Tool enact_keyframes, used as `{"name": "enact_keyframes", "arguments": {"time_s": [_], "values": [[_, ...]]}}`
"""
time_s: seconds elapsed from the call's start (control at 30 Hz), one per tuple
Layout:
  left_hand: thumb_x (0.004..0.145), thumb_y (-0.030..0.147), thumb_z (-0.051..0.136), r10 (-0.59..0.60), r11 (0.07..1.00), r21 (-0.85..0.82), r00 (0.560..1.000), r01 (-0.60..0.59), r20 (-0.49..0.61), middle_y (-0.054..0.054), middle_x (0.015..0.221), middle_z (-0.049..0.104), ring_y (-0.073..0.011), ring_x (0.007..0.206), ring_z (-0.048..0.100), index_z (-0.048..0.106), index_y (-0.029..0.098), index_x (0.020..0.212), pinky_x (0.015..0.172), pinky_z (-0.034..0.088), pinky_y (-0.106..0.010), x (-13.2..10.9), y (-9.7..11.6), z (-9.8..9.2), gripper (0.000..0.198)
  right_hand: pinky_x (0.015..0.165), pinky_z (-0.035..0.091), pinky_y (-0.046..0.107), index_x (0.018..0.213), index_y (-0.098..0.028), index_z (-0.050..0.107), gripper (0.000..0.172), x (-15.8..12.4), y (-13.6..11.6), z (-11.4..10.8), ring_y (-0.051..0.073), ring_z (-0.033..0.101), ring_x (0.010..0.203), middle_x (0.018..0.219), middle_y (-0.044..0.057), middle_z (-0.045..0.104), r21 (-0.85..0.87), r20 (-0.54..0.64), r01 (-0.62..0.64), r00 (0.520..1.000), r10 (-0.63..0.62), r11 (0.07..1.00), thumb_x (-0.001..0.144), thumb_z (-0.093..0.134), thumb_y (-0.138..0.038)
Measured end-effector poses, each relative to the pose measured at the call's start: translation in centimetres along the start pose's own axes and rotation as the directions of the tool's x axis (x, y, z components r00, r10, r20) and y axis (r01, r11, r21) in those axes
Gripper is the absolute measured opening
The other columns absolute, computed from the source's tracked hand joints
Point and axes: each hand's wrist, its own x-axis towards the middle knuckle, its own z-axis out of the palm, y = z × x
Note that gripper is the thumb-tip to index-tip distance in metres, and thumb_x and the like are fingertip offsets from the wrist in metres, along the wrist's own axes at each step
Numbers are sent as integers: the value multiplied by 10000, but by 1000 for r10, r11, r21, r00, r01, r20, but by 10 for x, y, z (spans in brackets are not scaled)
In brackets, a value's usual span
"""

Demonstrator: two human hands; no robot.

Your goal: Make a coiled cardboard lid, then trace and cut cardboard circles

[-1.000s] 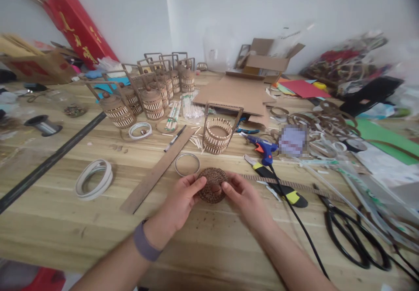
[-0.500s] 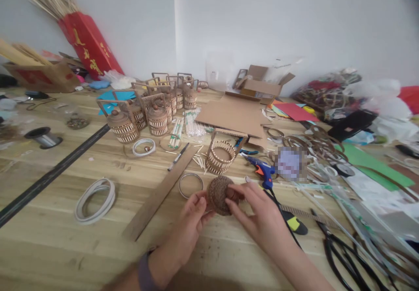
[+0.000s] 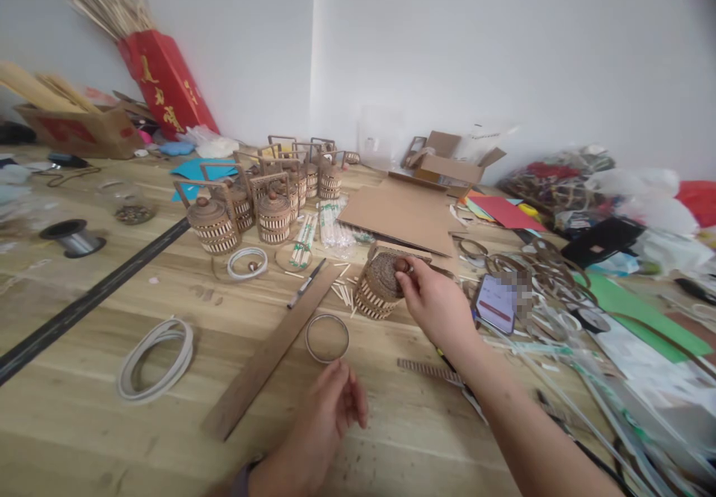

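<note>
Pinched at its round wooden knob (image 3: 402,265), a woven brown lid (image 3: 382,272) is in my right hand (image 3: 439,299). It sits over the mouth of a small bamboo basket (image 3: 374,303) with pale upright slats; whether it is fully seated I cannot tell. The basket's handle is partly hidden behind the lid and my hand. My left hand (image 3: 333,404) is empty above the table, its fingers loosely curled and somewhat apart. Just beyond its fingertips lies a thin ring (image 3: 327,339).
Several lidded baskets (image 3: 274,217) with handles stand behind, left of a cardboard sheet (image 3: 400,212). A flat wooden strip (image 3: 274,355) and a white coil (image 3: 156,359) lie to the left. Rightward are a phone (image 3: 495,303) and tangled strips (image 3: 514,266).
My right hand has carried the lid forward onto the basket, now holding it by the knob. My left hand has let go of the lid and drawn back slightly.
</note>
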Motion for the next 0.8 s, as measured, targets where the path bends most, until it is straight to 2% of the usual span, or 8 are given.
{"name": "enact_keyframes", "arguments": {"time_s": [0.17,0.33,0.57,0.8], "values": [[652,758,714,1,990,142,999,-6,37,53,454,480,-105,464,394,487,214,613,526,296,-256,-4,2,-1,591,574,398,328,1175,-147,633,311,5,-8,-3,321,718,789,892,168,764,-43,37,-61,997,63,997,977,417,-250],[701,782,629,-4,968,252,1000,0,13,56,426,454,-98,433,362,466,219,582,529,257,-272,-6,2,-1,598,605,436,329,1239,-144,600,331,6,-15,0,316,732,833,957,174,769,-56,59,-103,993,107,993,993,396,-229],[674,757,642,-30,968,250,1000,28,7,61,448,454,-104,458,374,479,214,599,529,277,-265,-5,3,-1,571,650,481,309,1331,-179,543,366,5,-20,6,288,747,854,945,126,781,-51,63,-139,988,142,989,997,397,-217],[637,737,700,-42,962,272,998,30,39,53,530,491,-107,498,411,588,175,679,532,287,-260,-2,3,-4,575,724,525,322,1402,-163,495,415,5,-14,13,279,748,914,988,133,782,-17,58,-119,991,120,993,1012,361,-209]]}}
